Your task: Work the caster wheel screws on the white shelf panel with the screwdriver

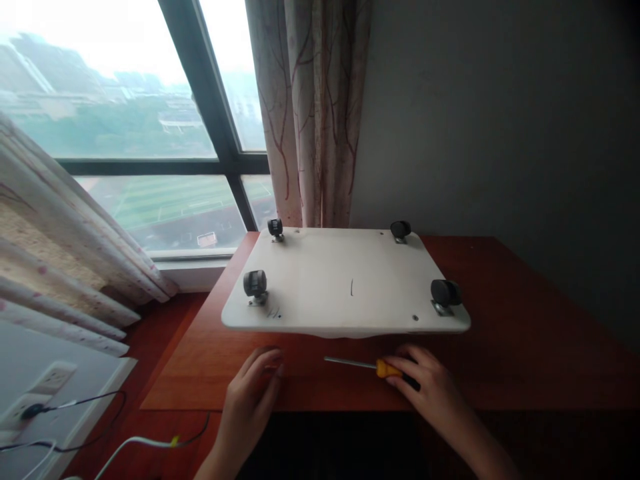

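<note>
My right hand point(425, 380) is closed around the yellow and black handle of a screwdriver point(383, 368). The screwdriver's metal shaft points left, low over the tabletop. To the left, my left hand point(255, 380) is loosely curled near the table edge, with a small gap between thumb and fingers and nothing visible in it. Beyond both hands lies a white board point(320, 280) with rounded corners. Dark casters stand wheels-up at its corners, among them the near-left caster point(255, 285) and near-right caster point(445, 293), on metal plates. Small dark holes show beside some casters.
The board rests on a reddish-brown wooden table point(515, 320). A window point(170, 207) and patterned curtains point(310, 113) are behind and to the left. At lower left, a wall socket point(37, 397) has a black plug in it, with a white cable point(135, 440) nearby.
</note>
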Demonstrator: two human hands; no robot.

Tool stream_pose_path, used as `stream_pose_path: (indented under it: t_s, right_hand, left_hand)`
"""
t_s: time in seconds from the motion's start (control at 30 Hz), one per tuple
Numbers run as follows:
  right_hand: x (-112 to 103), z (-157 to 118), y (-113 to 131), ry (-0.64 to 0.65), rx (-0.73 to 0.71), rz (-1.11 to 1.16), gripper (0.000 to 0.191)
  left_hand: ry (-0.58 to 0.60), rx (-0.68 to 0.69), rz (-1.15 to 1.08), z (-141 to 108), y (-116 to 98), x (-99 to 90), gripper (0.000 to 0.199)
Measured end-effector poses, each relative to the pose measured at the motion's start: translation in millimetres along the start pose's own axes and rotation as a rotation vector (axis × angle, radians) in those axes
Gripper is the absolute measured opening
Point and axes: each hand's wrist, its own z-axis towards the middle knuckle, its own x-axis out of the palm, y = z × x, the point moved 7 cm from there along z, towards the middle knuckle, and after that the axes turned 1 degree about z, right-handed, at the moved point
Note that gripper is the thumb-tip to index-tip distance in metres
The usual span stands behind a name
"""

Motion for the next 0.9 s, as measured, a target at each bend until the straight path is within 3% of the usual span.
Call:
stream_pose_path:
  t_s: [0.53, 0.9]
  right_hand:
    - [12.7, 5.8, -3.4, 0.017, 0.010, 0.027, 0.023]
    - [7.0, 5.3, -7.7, -0.007, -0.031, -0.056, 0.030]
  left_hand:
    - [0.004, 0.029, -0.012, 2.9, -6.0, 4.0, 0.016]
    - [0.021, -0.030, 0.003, 2.7, 6.8, -1.5, 0.018]
